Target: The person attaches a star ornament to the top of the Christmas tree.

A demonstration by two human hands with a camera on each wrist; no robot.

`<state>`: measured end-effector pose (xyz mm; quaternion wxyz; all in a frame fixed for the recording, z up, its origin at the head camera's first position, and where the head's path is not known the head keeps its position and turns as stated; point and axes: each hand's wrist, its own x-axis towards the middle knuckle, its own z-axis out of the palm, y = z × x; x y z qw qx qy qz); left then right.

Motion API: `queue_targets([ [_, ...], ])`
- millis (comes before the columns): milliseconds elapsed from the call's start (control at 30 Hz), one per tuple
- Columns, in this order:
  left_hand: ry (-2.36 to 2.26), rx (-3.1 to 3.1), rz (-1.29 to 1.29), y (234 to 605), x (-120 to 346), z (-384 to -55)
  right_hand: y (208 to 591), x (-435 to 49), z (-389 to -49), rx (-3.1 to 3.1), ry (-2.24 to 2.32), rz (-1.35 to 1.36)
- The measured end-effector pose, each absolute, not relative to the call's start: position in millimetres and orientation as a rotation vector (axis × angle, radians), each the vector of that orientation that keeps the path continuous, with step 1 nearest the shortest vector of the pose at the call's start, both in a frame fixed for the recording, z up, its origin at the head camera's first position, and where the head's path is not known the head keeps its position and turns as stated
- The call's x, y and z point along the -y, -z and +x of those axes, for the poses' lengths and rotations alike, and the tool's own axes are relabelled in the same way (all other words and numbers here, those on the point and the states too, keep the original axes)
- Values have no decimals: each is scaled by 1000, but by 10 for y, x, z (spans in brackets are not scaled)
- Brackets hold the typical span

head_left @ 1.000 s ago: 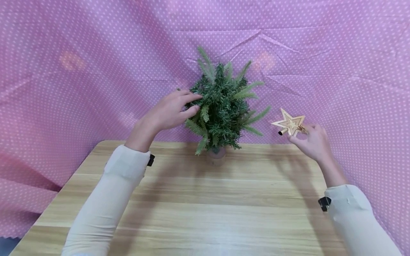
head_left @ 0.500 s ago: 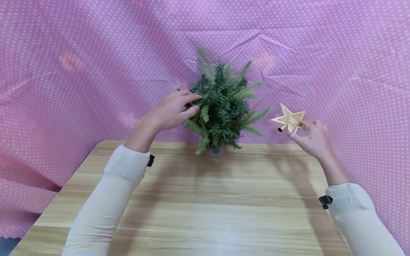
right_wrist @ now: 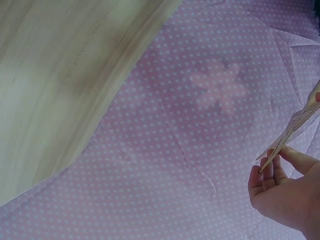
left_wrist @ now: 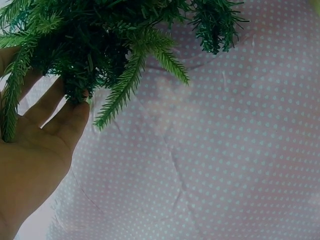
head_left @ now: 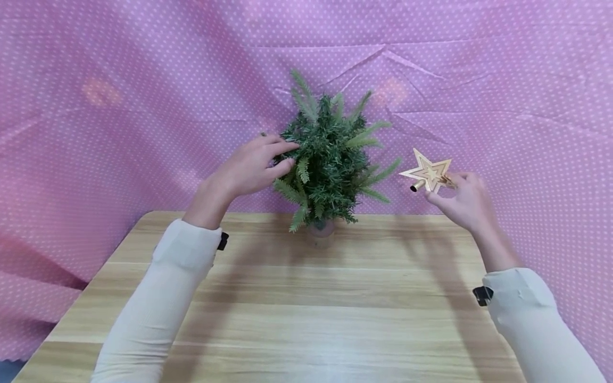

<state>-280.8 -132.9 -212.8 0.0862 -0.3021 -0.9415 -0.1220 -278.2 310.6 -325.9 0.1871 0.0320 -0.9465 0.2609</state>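
Right hand [head_left: 463, 205] pinches gold star [head_left: 431, 173], gap to tree [head_left: 330, 159]; left hand [head_left: 250, 166], fingers spread, touches tree near table's far edge [head_left: 375, 218].

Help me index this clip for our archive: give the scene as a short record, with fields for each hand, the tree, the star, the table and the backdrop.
Left hand: fingers touching the foliage of the tree
Right hand: pinching the gold star
Tree: green, upright, on a round base
Star: held in the air, apart from the tree; short tube with a dark opening
Table: light wood grain
Backdrop: pinkish-purple cloth, pale dots
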Motion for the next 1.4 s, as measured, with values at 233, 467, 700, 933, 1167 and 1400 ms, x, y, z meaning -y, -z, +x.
queue_targets([
  [233, 362, 2796, -913, 2128, 1333, -2806, 3247, -3071, -2797, 2645, -727, 104],
  [467, 390, 2766, -940, 2133, 1347, -2805, 3195, -3051, -2800, 2646, -719, 123],
  [700, 386, 2769, -940, 2130, 1347, -2803, 3149, -3037, -2818, 2652, -733, 118],
  [933, 383, 2770, -935, 2125, 1346, -2799, 3080, -3009, -2831, 2627, -738, 127],
  [1167, 382, 2767, -937, 2117, 1344, -2791, 2995, -2963, -2830, 2617, -732, 140],
  [1400, 386, 2764, -946, 2116, 1344, -2792, 2928, -2954, -2832, 2615, -739, 129],
])
